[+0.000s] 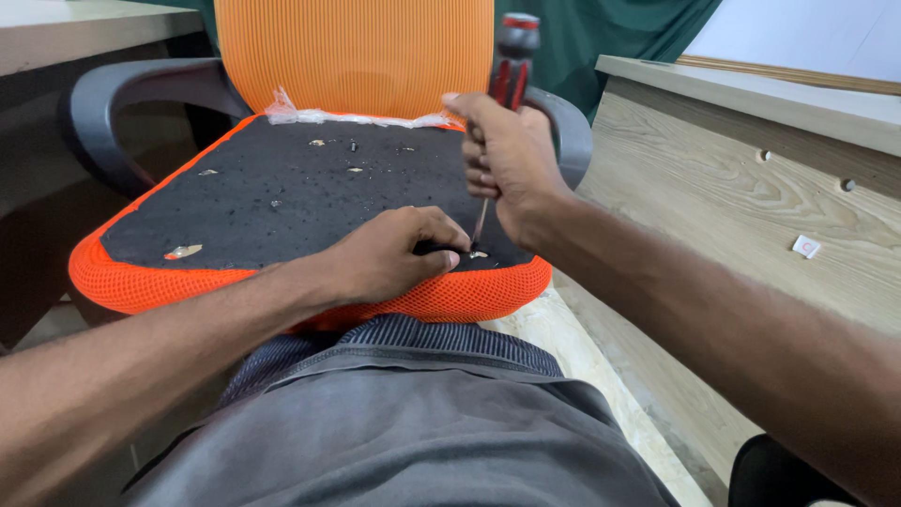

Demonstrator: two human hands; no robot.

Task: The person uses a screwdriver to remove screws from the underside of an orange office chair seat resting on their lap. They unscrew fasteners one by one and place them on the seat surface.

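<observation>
Wood-grain panel (751,197) stood at right, green curtain (610,38) behind. Orange mesh chair (357,56) carried a black seat pad (282,188). Right hand (507,160) had its fingers wrapped around the red-and-black screwdriver (511,66), held nearly upright, tip down at the pad's front edge. Left hand (394,253), fingers curled, pressed on the pad just beside the tip

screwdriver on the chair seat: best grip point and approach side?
Grip the red-and-black handle, from the right side, as the right hand does now. The screwdriver stands near upright, tip down at the front edge of the black seat pad. Its thin shaft offers little hold, and the left hand crowds the tip.
</observation>
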